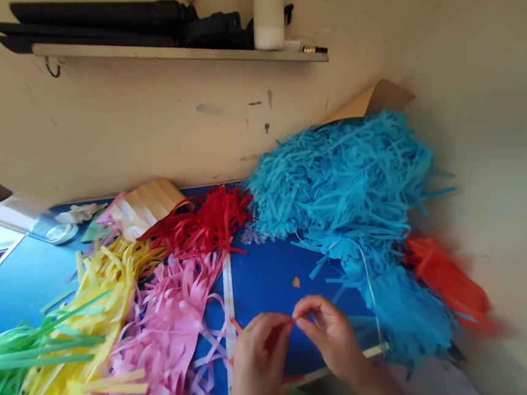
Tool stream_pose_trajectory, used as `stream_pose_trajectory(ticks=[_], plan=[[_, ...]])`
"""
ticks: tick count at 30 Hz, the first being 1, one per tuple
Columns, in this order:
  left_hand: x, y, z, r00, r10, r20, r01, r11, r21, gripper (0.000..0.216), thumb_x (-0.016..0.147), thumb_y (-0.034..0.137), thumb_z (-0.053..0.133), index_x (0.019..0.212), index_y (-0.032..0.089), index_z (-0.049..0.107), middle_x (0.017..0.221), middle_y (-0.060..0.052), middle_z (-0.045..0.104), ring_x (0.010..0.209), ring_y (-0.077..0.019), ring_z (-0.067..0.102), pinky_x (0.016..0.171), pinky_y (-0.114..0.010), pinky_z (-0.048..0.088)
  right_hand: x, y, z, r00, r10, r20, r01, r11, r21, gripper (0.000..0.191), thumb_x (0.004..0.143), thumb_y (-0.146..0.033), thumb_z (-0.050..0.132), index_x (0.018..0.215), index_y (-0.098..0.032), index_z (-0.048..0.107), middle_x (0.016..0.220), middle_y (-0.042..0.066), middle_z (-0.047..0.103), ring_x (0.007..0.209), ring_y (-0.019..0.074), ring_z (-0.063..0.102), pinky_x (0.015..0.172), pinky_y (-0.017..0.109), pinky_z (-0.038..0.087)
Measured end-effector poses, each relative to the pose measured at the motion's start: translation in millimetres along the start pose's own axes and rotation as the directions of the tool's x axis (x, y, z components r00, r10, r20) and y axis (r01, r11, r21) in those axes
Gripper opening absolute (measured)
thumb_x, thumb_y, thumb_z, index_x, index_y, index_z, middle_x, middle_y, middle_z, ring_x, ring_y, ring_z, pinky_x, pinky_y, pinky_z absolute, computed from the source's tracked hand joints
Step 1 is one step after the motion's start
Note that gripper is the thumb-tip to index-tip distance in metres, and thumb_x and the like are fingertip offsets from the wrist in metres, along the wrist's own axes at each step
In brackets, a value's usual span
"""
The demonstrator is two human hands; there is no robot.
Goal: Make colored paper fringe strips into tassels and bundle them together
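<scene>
Over the near edge of the blue tabletop [266, 283], my left hand [263, 351] and my right hand [328, 333] meet at the fingertips. Each is closed in a pinch; whatever lies between the fingers is too small to make out. Close to my right hand lies blue fringed tissue paper [336, 185], heaped high at the back and trailing down to the front. A thin white string [370, 280] loops over it. Pink fringed paper [165, 335] lies left of my left hand. A small tan scrap [296, 282] rests just beyond my fingers.
Red fringe [219, 217], yellow fringe [101, 298] and green fringe [10, 361] cover the left side. An orange-red bundle [450, 282] hangs at the right. A clear container [30, 218] stands back left, below a loaded wall shelf [177, 52]. Brown paper [370, 101] tops the blue heap.
</scene>
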State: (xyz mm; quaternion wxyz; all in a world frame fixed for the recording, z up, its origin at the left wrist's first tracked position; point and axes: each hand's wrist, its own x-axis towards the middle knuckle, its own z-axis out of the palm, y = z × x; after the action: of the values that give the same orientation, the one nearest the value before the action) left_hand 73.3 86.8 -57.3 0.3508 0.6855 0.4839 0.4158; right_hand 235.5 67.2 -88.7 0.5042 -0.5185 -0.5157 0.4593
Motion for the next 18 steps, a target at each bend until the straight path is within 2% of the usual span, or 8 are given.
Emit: stream_pose_trajectory(ticks=[3,7,10,13,18], plan=[[-2,-1,-1,1.0,0.0,0.012,0.0,1.0,-0.008,0.014,0.087,0.025,0.061,0.079,0.023,0.072,0.07,-0.002,0.075,0.059,-0.014,0.068,0.057,-0.02,0.052,1,-2,-2,1.0,-0.009,0.027,0.009,1.0,-0.021,0.007,0.089,-0.029,0.066,0.092,-0.023,0.068,0.089,0.003,0.068,0.088,0.0183,0.062,0.083,0.029,0.05],[-2,-2,-4,0.997,-0.05,0.062,0.052,0.998,-0.036,0.013,0.085,0.028,0.064,0.078,0.024,0.073,0.07,-0.002,0.075,0.059,-0.0147,0.068,0.057,-0.021,0.053,8,-9,-8,0.993,0.048,0.109,-0.056,0.996,0.074,0.014,0.082,-0.034,0.075,0.088,-0.022,0.071,0.085,0.003,0.069,0.079,0.0174,0.063,0.074,0.028,0.051],[-1,0,-6,0.992,-0.029,0.12,0.037,0.997,-0.066,0.01,0.083,0.029,0.067,0.084,0.024,0.075,0.075,-0.005,0.076,0.065,-0.0164,0.07,0.06,-0.022,0.055,11,-14,-12,0.991,-0.037,0.126,0.034,0.999,0.021,0.013,0.083,-0.033,0.074,0.076,-0.022,0.071,0.082,0.002,0.067,0.077,0.0163,0.062,0.071,0.026,0.05],[1,1,-7,0.992,-0.006,0.128,0.014,0.998,-0.062,0.009,0.08,0.029,0.071,0.086,0.024,0.076,0.077,-0.005,0.076,0.067,-0.0167,0.071,0.059,-0.021,0.055,9,-16,-11,0.984,-0.12,0.132,0.133,0.987,-0.093,0.012,0.089,-0.029,0.069,0.079,-0.023,0.071,0.083,0.002,0.068,0.08,0.0158,0.064,0.075,0.026,0.049],[2,-3,-5,0.996,0.023,0.09,-0.023,1.0,0.001,0.009,0.083,0.03,0.069,0.08,0.026,0.077,0.069,-0.002,0.077,0.061,-0.0153,0.071,0.059,-0.021,0.057,4,-16,-9,0.985,-0.124,0.12,0.143,0.976,-0.162,0.016,0.094,-0.028,0.061,0.081,-0.022,0.067,0.083,0.002,0.066,0.08,0.0154,0.063,0.075,0.025,0.049]])
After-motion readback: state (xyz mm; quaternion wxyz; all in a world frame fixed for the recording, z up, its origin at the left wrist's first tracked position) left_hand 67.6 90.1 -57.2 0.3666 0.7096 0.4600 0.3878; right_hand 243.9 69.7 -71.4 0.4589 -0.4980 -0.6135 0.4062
